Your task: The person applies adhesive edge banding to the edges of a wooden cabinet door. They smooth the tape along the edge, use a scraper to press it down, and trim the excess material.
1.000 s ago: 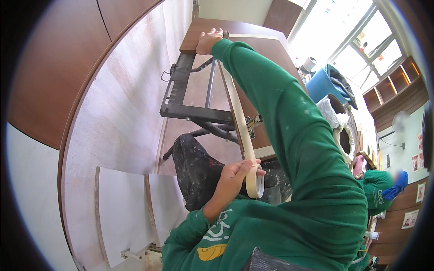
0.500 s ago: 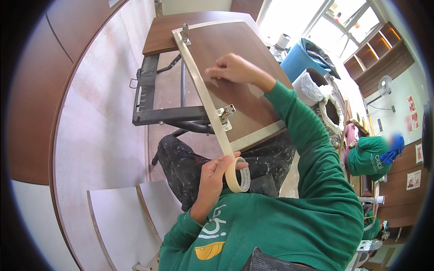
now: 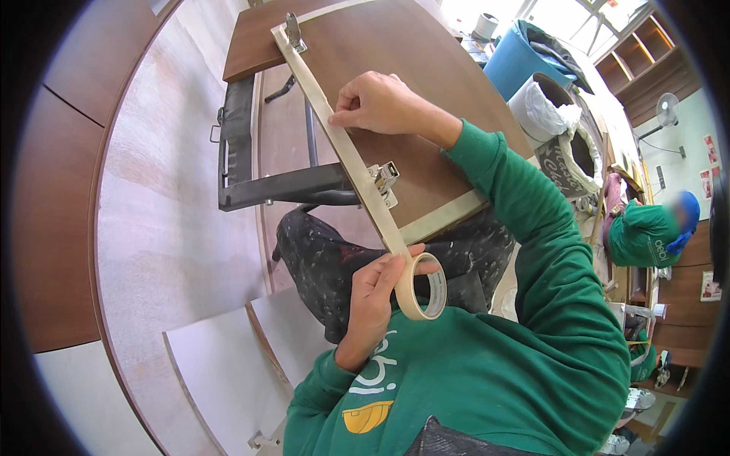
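Observation:
My left hand [image 3: 374, 292] grips a roll of cream masking tape [image 3: 433, 289], from which a strip [image 3: 357, 175] runs along the edge of a brown curved panel [image 3: 411, 68]. The curled fingers and thumb of my right hand [image 3: 380, 102] touch that strip partway up the panel. Two metal hinges [image 3: 384, 182] sit beside the taped edge. The panel lies over another board [image 3: 249, 38] and a black metal stand [image 3: 289, 182].
At left are a pale wall [image 3: 144, 182] and curved white boards [image 3: 213, 365]. To the right stand a blue bin [image 3: 506, 61], lined buckets [image 3: 532, 106], a fan [image 3: 666, 108] and a co-worker [image 3: 642, 232] in green. Windows [image 3: 578, 19] are behind.
My right hand has pulled back from the panel's far end and now lies on the tape strip with fingers curled. My left hand still holds the roll. The view has shifted.

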`<move>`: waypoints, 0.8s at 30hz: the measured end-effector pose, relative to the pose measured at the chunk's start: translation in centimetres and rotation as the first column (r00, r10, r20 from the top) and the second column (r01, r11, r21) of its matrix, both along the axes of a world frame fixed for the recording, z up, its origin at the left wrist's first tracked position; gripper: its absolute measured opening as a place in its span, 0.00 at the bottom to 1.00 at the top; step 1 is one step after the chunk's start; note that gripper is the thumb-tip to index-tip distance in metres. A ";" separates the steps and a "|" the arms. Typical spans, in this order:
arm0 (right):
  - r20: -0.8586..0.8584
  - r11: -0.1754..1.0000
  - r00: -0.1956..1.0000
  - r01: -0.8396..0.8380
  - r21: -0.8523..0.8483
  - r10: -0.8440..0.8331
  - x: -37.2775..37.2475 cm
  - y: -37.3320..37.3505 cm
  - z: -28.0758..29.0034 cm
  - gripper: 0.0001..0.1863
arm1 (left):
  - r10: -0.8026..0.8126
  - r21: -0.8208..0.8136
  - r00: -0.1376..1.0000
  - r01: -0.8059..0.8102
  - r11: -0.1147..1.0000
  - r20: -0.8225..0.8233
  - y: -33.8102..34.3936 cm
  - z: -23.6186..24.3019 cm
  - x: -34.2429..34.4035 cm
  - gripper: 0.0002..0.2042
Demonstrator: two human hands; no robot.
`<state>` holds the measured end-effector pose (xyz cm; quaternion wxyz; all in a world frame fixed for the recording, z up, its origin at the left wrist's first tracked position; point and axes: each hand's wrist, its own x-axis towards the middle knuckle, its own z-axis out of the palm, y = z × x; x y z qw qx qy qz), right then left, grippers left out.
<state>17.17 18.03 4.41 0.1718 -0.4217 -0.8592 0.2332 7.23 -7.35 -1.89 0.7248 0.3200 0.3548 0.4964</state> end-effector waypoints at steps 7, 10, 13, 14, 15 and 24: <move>-0.031 0.997 0.999 0.011 -0.070 -0.013 -0.2 0.3 0.0 0.16 | 0.047 -0.009 0.999 -0.047 0.999 0.024 0.0 -0.6 0.5 0.22; 0.016 0.999 1.000 0.009 -0.036 -0.008 -0.2 0.7 -0.7 0.18 | 0.046 -0.009 0.999 -0.046 0.999 0.016 -0.1 -0.7 0.4 0.22; 0.064 0.999 0.998 0.000 0.052 -0.003 -0.5 0.8 -1.1 0.20 | 0.052 -0.002 0.999 -0.052 0.999 0.017 -0.2 -0.8 0.3 0.22; 0.080 0.998 0.997 0.004 0.067 -0.009 -0.6 0.6 -0.9 0.21 | 0.060 0.000 0.998 -0.060 0.998 0.019 -0.2 -0.8 0.3 0.22; 0.096 0.997 0.995 0.008 0.082 -0.015 -0.7 0.5 -0.7 0.22 | 0.068 0.001 0.997 -0.068 0.998 0.021 -0.3 -0.8 0.3 0.22; 0.080 0.995 0.995 -0.068 0.079 0.062 -0.2 1.2 -0.7 0.20 | 0.084 0.041 0.996 -0.084 0.996 0.011 -0.3 -0.9 0.6 0.21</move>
